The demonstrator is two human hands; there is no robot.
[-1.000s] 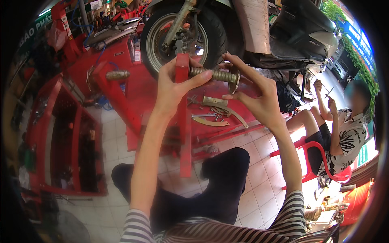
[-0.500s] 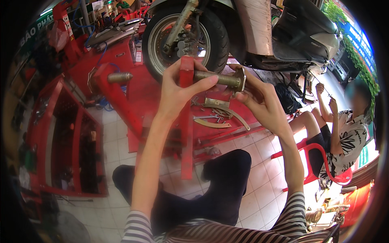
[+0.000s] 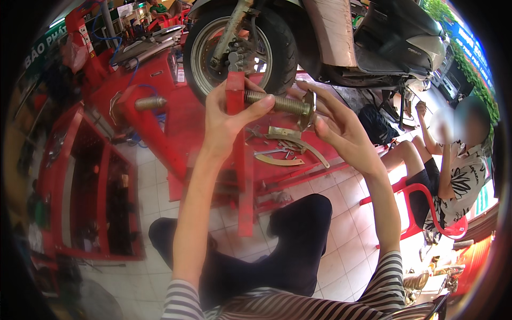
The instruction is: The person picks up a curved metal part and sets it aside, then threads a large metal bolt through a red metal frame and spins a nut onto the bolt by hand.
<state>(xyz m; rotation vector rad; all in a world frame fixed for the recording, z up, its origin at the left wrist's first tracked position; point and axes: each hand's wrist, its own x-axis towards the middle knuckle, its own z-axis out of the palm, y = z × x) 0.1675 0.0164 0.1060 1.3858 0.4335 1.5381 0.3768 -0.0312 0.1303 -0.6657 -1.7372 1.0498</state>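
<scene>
Holding the bar (image 3: 235, 95) with the left hand (image 3: 226, 120), thumb on the bolt (image 3: 288, 105). Having the bolt sideways, long way from bar to right hand (image 3: 345, 130). Curling those fingers, half open, round the near end; hard to tell if touching.

At ten o'clock, near the rim, a dark green sign (image 3: 45, 50) bore large white capital letters, clear enough to read. At two o'clock a bright blue sign (image 3: 469, 50) carried rows of white lettering, its lower line smaller and bent by the lens. Closer in on that same bearing, small lettering sat on the rear side panel (image 3: 421, 53) of the scooter (image 3: 330, 40), too small to make out. Toward three o'clock, dark script ran across a seated person's patterned shirt (image 3: 466, 184). Between ten and eleven, a pale sticker (image 3: 181, 74) on a red casing (image 3: 149, 82) was illegible.
</scene>
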